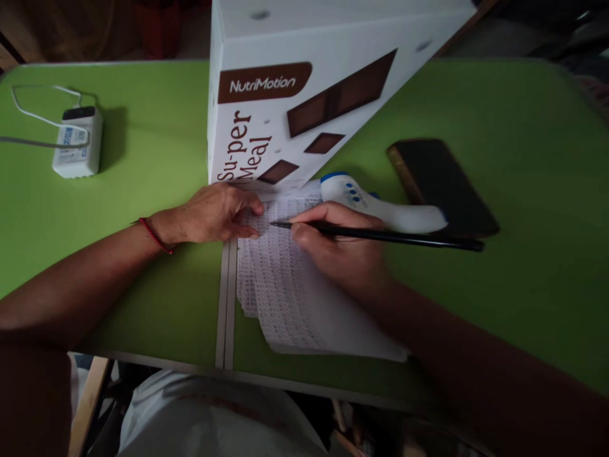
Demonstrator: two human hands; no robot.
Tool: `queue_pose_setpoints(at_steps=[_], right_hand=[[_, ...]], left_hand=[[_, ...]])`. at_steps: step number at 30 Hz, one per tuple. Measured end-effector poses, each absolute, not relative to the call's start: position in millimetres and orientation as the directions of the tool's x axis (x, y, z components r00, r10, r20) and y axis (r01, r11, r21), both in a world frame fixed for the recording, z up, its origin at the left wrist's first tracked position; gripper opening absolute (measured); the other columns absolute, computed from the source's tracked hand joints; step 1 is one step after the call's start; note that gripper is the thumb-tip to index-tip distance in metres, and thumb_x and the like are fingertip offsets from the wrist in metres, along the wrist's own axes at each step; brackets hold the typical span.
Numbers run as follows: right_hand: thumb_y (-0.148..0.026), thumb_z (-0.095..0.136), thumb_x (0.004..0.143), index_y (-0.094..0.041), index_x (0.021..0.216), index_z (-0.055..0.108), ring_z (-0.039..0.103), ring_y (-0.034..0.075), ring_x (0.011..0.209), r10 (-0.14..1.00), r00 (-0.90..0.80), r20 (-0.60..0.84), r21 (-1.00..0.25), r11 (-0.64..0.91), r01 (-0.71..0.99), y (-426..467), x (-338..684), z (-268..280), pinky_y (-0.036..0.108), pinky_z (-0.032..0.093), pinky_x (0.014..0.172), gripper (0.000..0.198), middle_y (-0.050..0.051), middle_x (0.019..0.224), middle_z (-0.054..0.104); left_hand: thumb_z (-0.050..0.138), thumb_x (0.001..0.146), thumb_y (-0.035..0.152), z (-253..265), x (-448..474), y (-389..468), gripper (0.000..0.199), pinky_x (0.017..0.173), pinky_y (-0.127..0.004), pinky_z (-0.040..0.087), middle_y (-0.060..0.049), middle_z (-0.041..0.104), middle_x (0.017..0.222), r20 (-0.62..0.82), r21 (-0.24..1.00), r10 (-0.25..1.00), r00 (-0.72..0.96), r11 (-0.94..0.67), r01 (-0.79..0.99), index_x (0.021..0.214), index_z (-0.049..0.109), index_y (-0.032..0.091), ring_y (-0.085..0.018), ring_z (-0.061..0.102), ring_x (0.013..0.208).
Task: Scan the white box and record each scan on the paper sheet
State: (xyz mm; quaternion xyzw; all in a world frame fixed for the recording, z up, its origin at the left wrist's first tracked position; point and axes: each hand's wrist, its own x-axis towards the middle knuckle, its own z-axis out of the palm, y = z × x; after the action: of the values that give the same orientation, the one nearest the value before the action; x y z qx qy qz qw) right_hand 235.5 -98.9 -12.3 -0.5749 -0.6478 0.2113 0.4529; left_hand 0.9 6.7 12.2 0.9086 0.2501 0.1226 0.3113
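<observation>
A long black pen is pinched between the thumb and fingers of my right hand. Its tip points left, down at a stack of paper sheets covered in rows of small handwriting. I cannot tell whether the tip touches the paper. My left hand rests at the upper left edge of the sheets, thumb and forefinger apart, with nothing held in it. Just behind it stands a tall white box with brown print. Beyond my right hand lies a white and blue infrared thermometer, its handle close to the hand.
A dark book-like block lies to the right on the green folding table. At the far left is a white charger with cables. The table's metal seam runs beside the papers.
</observation>
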Motion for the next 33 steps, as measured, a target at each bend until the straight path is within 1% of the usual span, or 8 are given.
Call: queue_pose_setpoints(at_steps=[5, 8, 12, 15, 22, 27, 30, 33], right_hand=[[-0.024, 0.068, 0.076, -0.029, 0.073, 0.075, 0.058, 0.016, 0.05, 0.946, 0.049, 0.32, -0.797, 0.242, 0.553, -99.0, 233.5, -7.8, 0.031, 0.048, 0.05, 0.009, -0.002, 0.059, 0.069], [-0.025, 0.069, 0.074, -0.029, 0.071, 0.074, 0.057, 0.016, 0.049, 0.948, 0.053, 0.314, -0.797, 0.233, 0.558, -99.0, 233.6, -7.3, 0.031, 0.048, 0.05, 0.007, -0.003, 0.058, 0.069], [-0.025, 0.069, 0.076, -0.029, 0.073, 0.074, 0.061, 0.018, 0.053, 0.949, 0.076, 0.306, -0.788, 0.208, 0.579, -98.9, 234.7, -9.3, 0.032, 0.051, 0.053, 0.007, -0.001, 0.062, 0.072], [-0.025, 0.07, 0.076, -0.029, 0.074, 0.075, 0.062, 0.018, 0.054, 0.944, 0.071, 0.321, -0.793, 0.227, 0.566, -99.3, 235.4, -9.6, 0.033, 0.052, 0.053, 0.007, -0.001, 0.063, 0.072], [-0.023, 0.07, 0.078, -0.029, 0.075, 0.074, 0.063, 0.019, 0.055, 0.945, 0.079, 0.317, -0.787, 0.216, 0.577, -100.1, 236.1, -10.0, 0.034, 0.053, 0.056, 0.007, -0.001, 0.064, 0.071], [-0.02, 0.071, 0.08, -0.031, 0.075, 0.072, 0.065, 0.021, 0.057, 0.954, 0.059, 0.295, -0.788, 0.208, 0.58, -101.7, 237.0, -10.5, 0.036, 0.055, 0.056, 0.013, 0.0, 0.066, 0.072], [-0.021, 0.072, 0.08, -0.032, 0.074, 0.071, 0.065, 0.021, 0.057, 0.954, 0.051, 0.295, -0.793, 0.215, 0.571, -102.1, 236.7, -9.8, 0.037, 0.054, 0.055, 0.012, 0.0, 0.065, 0.07], [-0.022, 0.069, 0.08, -0.03, 0.075, 0.071, 0.064, 0.02, 0.055, 0.942, 0.096, 0.32, -0.815, 0.222, 0.536, -101.1, 236.0, -10.4, 0.035, 0.052, 0.055, 0.01, -0.001, 0.061, 0.067]], left_hand=[[0.085, 0.093, 0.03, 12.4, 0.7, 6.7, 0.019, 0.063, -0.032, 0.049, 0.002, 0.07, 0.071, 0.08, 0.64, 0.527, 0.846, -0.678, 0.362, 0.109, 0.081, 0.021, -0.017, 0.067, 0.068], [0.087, 0.092, 0.03, 13.0, 0.8, 6.5, 0.019, 0.064, -0.032, 0.049, 0.002, 0.07, 0.071, 0.068, 0.647, 0.535, 0.842, -0.666, 0.371, 0.108, 0.081, 0.021, -0.018, 0.067, 0.068], [0.088, 0.091, 0.031, 14.0, 1.0, 6.1, 0.021, 0.062, -0.032, 0.047, 0.004, 0.067, 0.069, 0.04, 0.653, 0.548, 0.835, -0.647, 0.393, 0.108, 0.08, 0.02, -0.016, 0.065, 0.066], [0.087, 0.092, 0.031, 13.6, 1.0, 6.1, 0.021, 0.061, -0.031, 0.046, 0.005, 0.066, 0.067, 0.043, 0.651, 0.546, 0.837, -0.651, 0.391, 0.109, 0.08, 0.021, -0.015, 0.064, 0.064], [0.085, 0.094, 0.037, 11.2, 0.9, 7.3, 0.022, 0.062, -0.031, 0.049, 0.003, 0.068, 0.067, 0.062, 0.651, 0.538, 0.841, -0.66, 0.375, 0.109, 0.081, 0.022, -0.017, 0.067, 0.066], [0.086, 0.093, 0.035, 14.0, 1.4, 6.1, 0.022, 0.063, -0.031, 0.049, 0.003, 0.069, 0.068, 0.045, 0.646, 0.545, 0.838, -0.655, 0.392, 0.109, 0.082, 0.021, -0.017, 0.067, 0.067], [0.086, 0.092, 0.035, 14.8, 1.5, 5.3, 0.022, 0.063, -0.031, 0.049, 0.003, 0.07, 0.069, 0.047, 0.643, 0.549, 0.835, -0.656, 0.395, 0.109, 0.082, 0.021, -0.018, 0.067, 0.068], [0.084, 0.092, 0.036, 13.8, 1.0, 5.5, 0.022, 0.062, -0.031, 0.048, 0.003, 0.068, 0.068, 0.051, 0.649, 0.547, 0.836, -0.654, 0.388, 0.108, 0.08, 0.021, -0.018, 0.066, 0.068]])
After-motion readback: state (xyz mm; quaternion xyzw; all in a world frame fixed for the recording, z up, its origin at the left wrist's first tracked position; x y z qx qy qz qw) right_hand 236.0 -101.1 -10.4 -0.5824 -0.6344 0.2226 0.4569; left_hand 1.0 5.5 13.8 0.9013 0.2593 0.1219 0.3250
